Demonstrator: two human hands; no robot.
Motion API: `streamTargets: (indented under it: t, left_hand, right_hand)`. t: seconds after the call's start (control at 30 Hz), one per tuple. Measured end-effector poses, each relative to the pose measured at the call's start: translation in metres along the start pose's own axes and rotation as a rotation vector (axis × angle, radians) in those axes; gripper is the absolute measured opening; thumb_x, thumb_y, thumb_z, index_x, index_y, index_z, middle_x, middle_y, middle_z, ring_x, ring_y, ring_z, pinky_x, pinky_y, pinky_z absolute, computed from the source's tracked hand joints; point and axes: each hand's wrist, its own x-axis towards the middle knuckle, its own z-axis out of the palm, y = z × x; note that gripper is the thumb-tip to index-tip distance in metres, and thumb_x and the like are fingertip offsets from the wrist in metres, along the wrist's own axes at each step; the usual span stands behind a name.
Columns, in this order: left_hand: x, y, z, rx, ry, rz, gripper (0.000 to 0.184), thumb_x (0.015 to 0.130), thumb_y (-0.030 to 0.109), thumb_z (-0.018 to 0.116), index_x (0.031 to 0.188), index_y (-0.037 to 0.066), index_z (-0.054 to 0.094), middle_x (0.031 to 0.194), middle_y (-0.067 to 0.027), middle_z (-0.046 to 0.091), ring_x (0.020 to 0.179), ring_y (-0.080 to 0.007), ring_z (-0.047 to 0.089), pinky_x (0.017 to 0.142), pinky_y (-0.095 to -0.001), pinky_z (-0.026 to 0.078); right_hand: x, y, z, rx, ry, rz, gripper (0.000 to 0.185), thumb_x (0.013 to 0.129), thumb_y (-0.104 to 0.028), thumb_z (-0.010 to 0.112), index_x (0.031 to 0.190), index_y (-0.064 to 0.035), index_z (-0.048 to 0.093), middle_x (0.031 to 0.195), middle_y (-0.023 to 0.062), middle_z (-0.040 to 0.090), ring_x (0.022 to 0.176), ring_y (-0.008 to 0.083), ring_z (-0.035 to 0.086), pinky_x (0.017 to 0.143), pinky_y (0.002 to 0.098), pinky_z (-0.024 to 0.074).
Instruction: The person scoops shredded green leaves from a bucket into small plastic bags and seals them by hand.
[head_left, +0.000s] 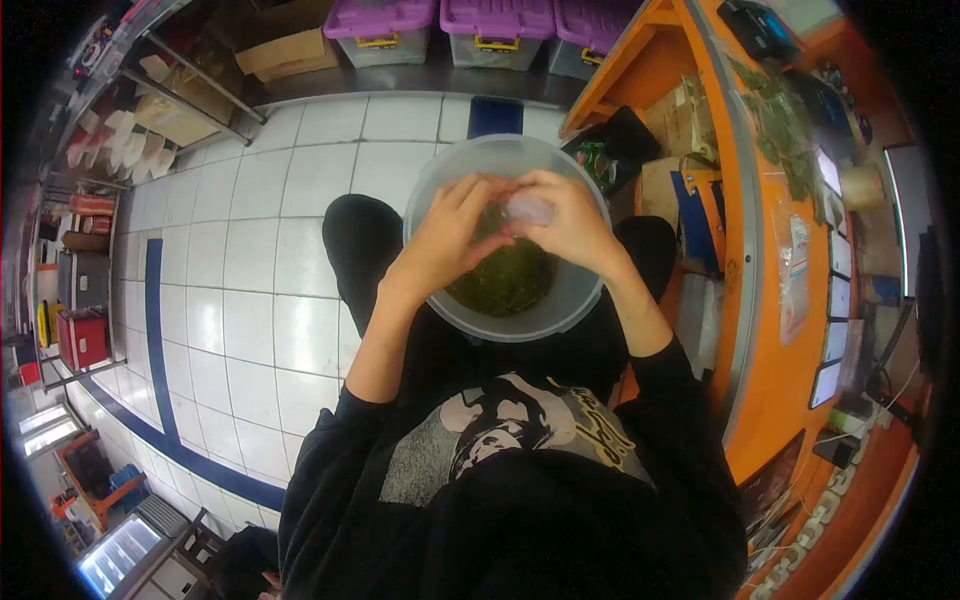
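Both my hands are over a translucent plastic bucket that stands between my knees. A dark green, finely chopped leafy mass lies in its bottom. My right hand is closed around a small translucent whitish plastic piece, perhaps a bag; its exact kind is unclear. My left hand is curled beside it, thumb and fingertips meeting at the piece's left side. A bit of green shows between the two hands. What the left fingertips pinch is mostly hidden.
An orange counter with devices and papers runs along the right. Open orange shelving holds cardboard and a black bag. Purple-lidded bins line the back. A metal rack stands at left on white floor tiles.
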Motion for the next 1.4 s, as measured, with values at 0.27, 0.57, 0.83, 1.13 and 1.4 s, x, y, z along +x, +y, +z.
streamTargets:
  t: [0.27, 0.57, 0.83, 1.13, 1.4]
  left_hand:
    - [-0.023, -0.015, -0.017, -0.192, 0.353, -0.208, 0.034, 0.087, 0.002, 0.063, 0.12, 0.001, 0.051, 0.118, -0.0109, 0.059, 0.105, -0.0195, 0.06, 0.087, -0.0321, 0.046]
    - [-0.051, -0.02, -0.026, -0.467, 0.526, -0.153, 0.014, 0.09, 0.003, 0.06, 0.098, 0.001, 0.05, 0.125, -0.0176, 0.053, 0.109, -0.0241, 0.059, 0.091, -0.034, 0.045]
    - [-0.064, -0.021, -0.032, -0.594, 0.586, -0.201, 0.014, 0.088, 0.002, 0.063, 0.093, 0.001, 0.051, 0.122, -0.017, 0.054, 0.11, -0.022, 0.056, 0.086, -0.0294, 0.046]
    - [-0.065, -0.017, -0.029, -0.633, 0.606, -0.238, 0.015, 0.087, 0.004, 0.065, 0.093, 0.002, 0.051, 0.118, -0.0144, 0.053, 0.107, -0.0198, 0.054, 0.087, -0.0296, 0.044]
    - [-0.066, -0.011, -0.033, -0.491, 0.605, -0.221, 0.014, 0.084, 0.004, 0.066, 0.088, 0.002, 0.053, 0.116, -0.0149, 0.053, 0.105, -0.0199, 0.054, 0.083, -0.0276, 0.045]
  right_hand:
    - [-0.007, 0.072, 0.047, -0.34, -0.299, 0.71, 0.022, 0.076, -0.01, 0.071, 0.089, 0.0074, 0.067, 0.085, 0.0272, 0.067, 0.082, 0.0334, 0.068, 0.071, 0.0419, 0.0532]
    - [-0.007, 0.084, 0.078, -0.299, -0.617, 1.057, 0.025, 0.074, -0.002, 0.072, 0.095, 0.0106, 0.066, 0.086, 0.0228, 0.068, 0.064, 0.0272, 0.069, 0.052, 0.0355, 0.0561]
    - [-0.008, 0.074, 0.055, -0.54, -0.309, 0.59, 0.019, 0.076, 0.0, 0.069, 0.093, 0.0067, 0.066, 0.087, 0.024, 0.068, 0.076, 0.0327, 0.07, 0.068, 0.0397, 0.057]
    - [0.003, 0.05, 0.05, -0.786, -0.556, -0.036, 0.007, 0.072, -0.004, 0.065, 0.072, -0.0055, 0.072, 0.074, 0.0171, 0.068, 0.076, 0.0328, 0.069, 0.065, 0.0401, 0.0551]
    - [0.002, 0.063, 0.041, -0.486, -0.509, 0.109, 0.02, 0.068, 0.001, 0.063, 0.083, -0.01, 0.072, 0.08, 0.0163, 0.068, 0.079, 0.0362, 0.066, 0.069, 0.0432, 0.0523]
